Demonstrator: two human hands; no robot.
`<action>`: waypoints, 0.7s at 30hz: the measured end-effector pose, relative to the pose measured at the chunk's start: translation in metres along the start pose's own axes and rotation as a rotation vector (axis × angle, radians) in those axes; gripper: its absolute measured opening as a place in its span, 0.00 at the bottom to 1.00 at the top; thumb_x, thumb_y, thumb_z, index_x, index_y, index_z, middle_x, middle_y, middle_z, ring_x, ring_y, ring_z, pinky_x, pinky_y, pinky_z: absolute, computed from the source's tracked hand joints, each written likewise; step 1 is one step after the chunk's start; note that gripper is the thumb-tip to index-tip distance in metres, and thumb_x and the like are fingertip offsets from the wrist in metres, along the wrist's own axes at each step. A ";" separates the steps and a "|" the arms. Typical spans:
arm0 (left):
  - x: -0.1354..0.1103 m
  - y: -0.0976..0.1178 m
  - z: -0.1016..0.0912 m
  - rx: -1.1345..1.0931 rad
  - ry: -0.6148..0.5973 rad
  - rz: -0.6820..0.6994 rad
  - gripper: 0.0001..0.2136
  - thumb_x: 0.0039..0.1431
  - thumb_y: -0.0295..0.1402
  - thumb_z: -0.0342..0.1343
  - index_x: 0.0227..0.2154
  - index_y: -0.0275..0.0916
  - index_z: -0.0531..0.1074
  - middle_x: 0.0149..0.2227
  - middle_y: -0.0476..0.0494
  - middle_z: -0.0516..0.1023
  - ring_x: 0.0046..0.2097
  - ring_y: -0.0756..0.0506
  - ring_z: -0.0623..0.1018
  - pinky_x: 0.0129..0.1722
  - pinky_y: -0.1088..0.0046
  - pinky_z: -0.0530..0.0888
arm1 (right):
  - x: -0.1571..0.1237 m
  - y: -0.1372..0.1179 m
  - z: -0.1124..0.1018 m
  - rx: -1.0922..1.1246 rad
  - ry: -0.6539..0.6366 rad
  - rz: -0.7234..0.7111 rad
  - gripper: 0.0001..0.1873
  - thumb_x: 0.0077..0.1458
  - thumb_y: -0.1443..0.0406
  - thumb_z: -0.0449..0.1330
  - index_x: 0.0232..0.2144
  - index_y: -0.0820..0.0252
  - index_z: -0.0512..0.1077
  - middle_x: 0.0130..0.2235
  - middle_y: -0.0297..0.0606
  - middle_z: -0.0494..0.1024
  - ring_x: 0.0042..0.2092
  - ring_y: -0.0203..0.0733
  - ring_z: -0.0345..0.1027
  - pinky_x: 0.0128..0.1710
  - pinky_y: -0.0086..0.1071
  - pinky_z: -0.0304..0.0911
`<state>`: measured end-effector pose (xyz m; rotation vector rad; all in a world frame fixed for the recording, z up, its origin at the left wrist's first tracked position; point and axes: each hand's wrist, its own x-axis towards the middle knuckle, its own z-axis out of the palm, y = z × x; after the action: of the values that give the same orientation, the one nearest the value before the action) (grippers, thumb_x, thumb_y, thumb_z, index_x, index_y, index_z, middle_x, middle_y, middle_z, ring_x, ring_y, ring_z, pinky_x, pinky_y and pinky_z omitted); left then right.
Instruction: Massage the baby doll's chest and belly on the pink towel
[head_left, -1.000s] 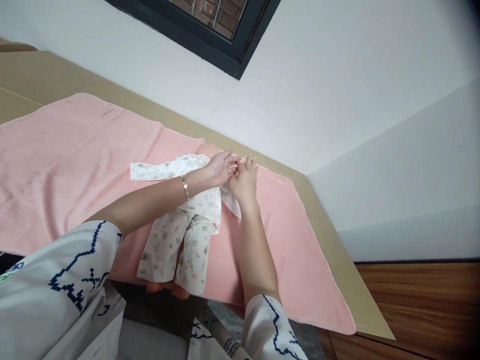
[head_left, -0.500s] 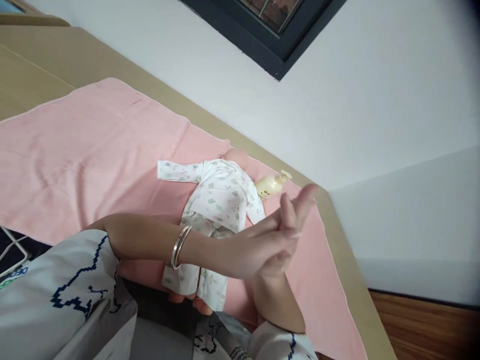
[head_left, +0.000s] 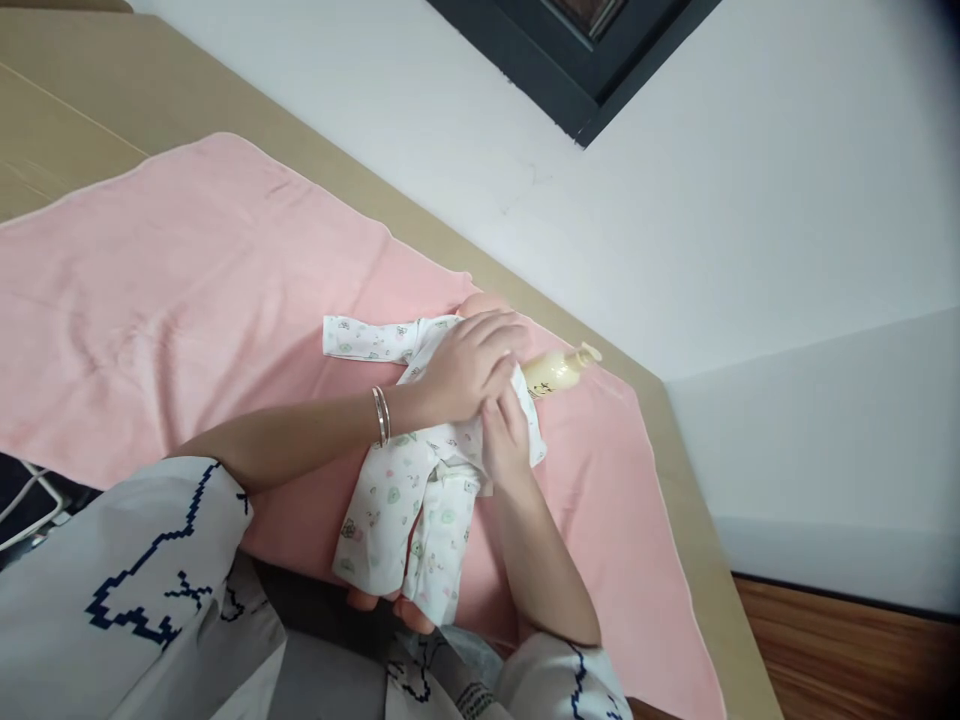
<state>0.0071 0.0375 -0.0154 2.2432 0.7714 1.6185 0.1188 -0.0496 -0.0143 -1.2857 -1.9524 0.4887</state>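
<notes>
A baby doll (head_left: 480, 303) in a white printed suit (head_left: 405, 490) lies on a pink towel (head_left: 187, 280). My left hand (head_left: 469, 362), bangles on its wrist, rests with curved fingers over the doll's chest near the neck. My right hand (head_left: 504, 435) lies just below it on the doll's side, fingers pressed against the suit under the left palm. Whether either hand pinches the cloth is hidden. A cream pump bottle (head_left: 559, 370) lies on the towel just right of the doll's shoulder.
The towel covers a tan table (head_left: 60, 130) that runs along a white wall (head_left: 712, 200). A dark window frame (head_left: 577, 60) is above. The table's right edge (head_left: 701, 530) drops to a wooden floor (head_left: 862, 650). Cables (head_left: 30, 500) show at far left.
Half a second ago both hands were raised off the doll, palms together in the air. Now they have come down onto the doll's chest and side. The camera view shifted slightly.
</notes>
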 end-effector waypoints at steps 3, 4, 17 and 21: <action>-0.013 -0.033 0.017 0.158 -0.148 -0.240 0.15 0.69 0.27 0.43 0.41 0.32 0.76 0.50 0.32 0.80 0.56 0.39 0.77 0.63 0.56 0.71 | 0.023 0.045 -0.003 -0.228 -0.033 -0.006 0.30 0.71 0.49 0.40 0.63 0.52 0.67 0.66 0.40 0.70 0.72 0.50 0.54 0.75 0.59 0.40; -0.017 -0.041 0.021 0.168 -0.162 -0.253 0.14 0.70 0.28 0.44 0.43 0.32 0.76 0.53 0.33 0.80 0.58 0.39 0.76 0.65 0.55 0.70 | 0.028 0.058 -0.005 -0.292 -0.073 -0.019 0.29 0.72 0.50 0.40 0.62 0.52 0.68 0.67 0.39 0.69 0.74 0.49 0.49 0.75 0.60 0.35; -0.028 -0.053 0.026 0.290 -0.196 -0.236 0.18 0.68 0.24 0.43 0.53 0.31 0.74 0.60 0.34 0.76 0.65 0.39 0.71 0.69 0.54 0.65 | 0.024 0.054 -0.008 -0.379 -0.094 0.125 0.28 0.70 0.56 0.43 0.65 0.55 0.67 0.71 0.39 0.61 0.75 0.47 0.46 0.75 0.57 0.37; -0.029 -0.028 0.021 0.434 -0.309 -0.103 0.15 0.66 0.22 0.45 0.48 0.30 0.76 0.55 0.30 0.77 0.60 0.35 0.74 0.63 0.54 0.69 | 0.032 0.083 -0.020 -0.316 0.023 0.276 0.35 0.68 0.51 0.45 0.70 0.63 0.58 0.73 0.48 0.54 0.75 0.48 0.44 0.75 0.54 0.42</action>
<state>0.0131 0.0460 -0.0595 2.6043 1.2160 1.0952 0.1784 0.0131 -0.0442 -1.7667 -1.8939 0.3006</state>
